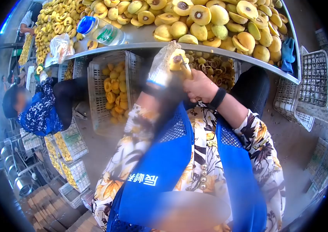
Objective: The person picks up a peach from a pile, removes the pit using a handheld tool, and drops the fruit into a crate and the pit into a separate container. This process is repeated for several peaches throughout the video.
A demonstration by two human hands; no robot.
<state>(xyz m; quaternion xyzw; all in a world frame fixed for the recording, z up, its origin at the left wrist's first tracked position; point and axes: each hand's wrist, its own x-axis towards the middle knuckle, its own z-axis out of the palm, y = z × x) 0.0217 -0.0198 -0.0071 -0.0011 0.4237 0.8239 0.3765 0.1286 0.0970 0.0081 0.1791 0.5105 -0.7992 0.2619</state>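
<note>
My left hand (161, 65), in a whitish, wet-looking glove, is closed around a halved yellow peach (176, 61) just off the table's near edge. The peach's cut face, with a brown pit hollow, points toward me. Close against it, my bare right hand (202, 87), with a black band on the wrist, is wrapped round a short yellowish tool (186, 72). Its tip meets the fruit, and its exact kind cannot be made out. Below both hands, a crate holds brown-centred peach pieces (214, 71), partly hidden by the hands.
Halved yellow peaches (198, 19) are heaped on the metal-edged table (144, 46). A blue-capped bottle (101, 31), a plastic bag (61, 48) and a blue glove (287, 54) lie along it. Crates (96, 89) stand below and at right (314, 77). A co-worker (42, 110) sits at left.
</note>
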